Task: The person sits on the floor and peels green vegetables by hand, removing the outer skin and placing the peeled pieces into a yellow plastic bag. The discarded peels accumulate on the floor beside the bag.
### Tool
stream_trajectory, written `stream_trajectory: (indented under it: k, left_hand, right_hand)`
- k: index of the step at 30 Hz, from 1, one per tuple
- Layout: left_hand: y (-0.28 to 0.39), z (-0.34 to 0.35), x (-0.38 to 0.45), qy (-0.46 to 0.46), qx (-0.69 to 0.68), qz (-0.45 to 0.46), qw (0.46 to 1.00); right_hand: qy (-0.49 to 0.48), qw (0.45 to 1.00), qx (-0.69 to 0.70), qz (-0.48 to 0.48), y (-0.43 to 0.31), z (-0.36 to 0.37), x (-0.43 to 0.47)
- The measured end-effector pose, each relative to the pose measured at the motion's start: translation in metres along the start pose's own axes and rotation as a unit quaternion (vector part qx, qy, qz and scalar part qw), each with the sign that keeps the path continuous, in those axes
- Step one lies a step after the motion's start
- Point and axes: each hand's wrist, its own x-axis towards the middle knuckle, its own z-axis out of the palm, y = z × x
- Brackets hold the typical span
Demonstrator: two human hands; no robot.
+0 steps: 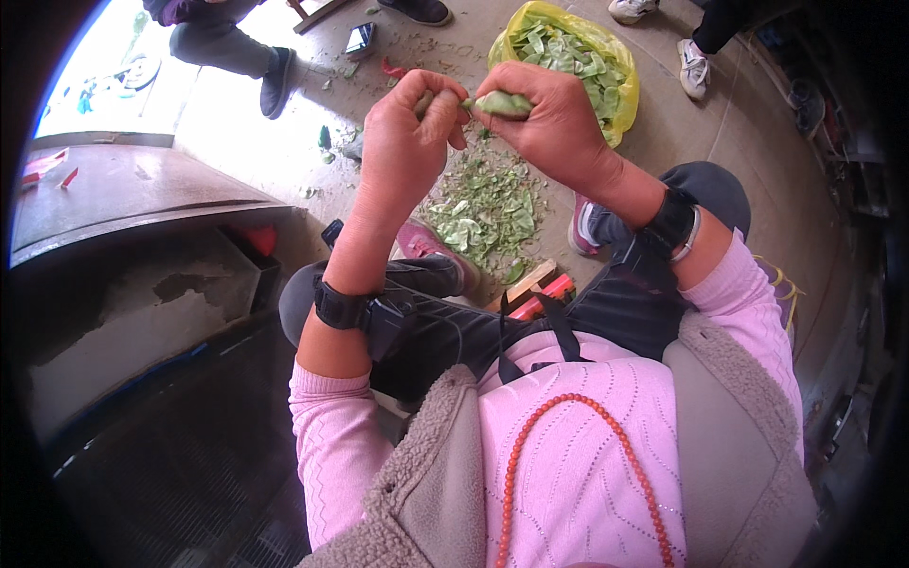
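A green flat bean pod (505,105) is in my right hand (561,124), its pale side showing past the curled fingers. The thumb and fingertips of my left hand (408,145) pinch the pod's narrow end, and the two hands almost meet. A greenish bit (424,104) also shows within the left hand's curled fingers; what it is I cannot tell. Just beyond my right hand stands a yellow plastic bag (629,85) filled with flat bean pods (561,53). Below both hands, a heap of green pod scraps (490,206) lies on the tiled floor between my feet.
A phone (360,38) lies on the floor ahead. Other people's legs are at the upper left (227,50) and upper right (699,64). A cabinet-like piece (142,192) stands close on my left. Near my legs are a wooden strip (525,284) and a red package (543,298).
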Motion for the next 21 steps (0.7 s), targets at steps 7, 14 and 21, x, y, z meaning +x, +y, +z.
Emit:
stream_trajectory:
  k: [7, 14, 21]
  left_hand:
    - [-0.004, 0.006, -0.004, -0.11, -0.126, -0.09, 0.982]
    - [0.0, 0.005, -0.007, -0.14, -0.154, -0.096, 0.973]
    - [-0.014, 0.005, -0.002, -0.07, -0.219, -0.114, 0.967]
  right_hand:
    - [0.112, 0.93, 0.298, 0.185, 0.008, -0.012, 0.01]
    - [0.096, 0.947, 0.272, 0.138, 0.013, -0.006, 0.007]
    - [0.017, 0.931, 0.36, 0.048, -0.003, 0.001, 0.002]
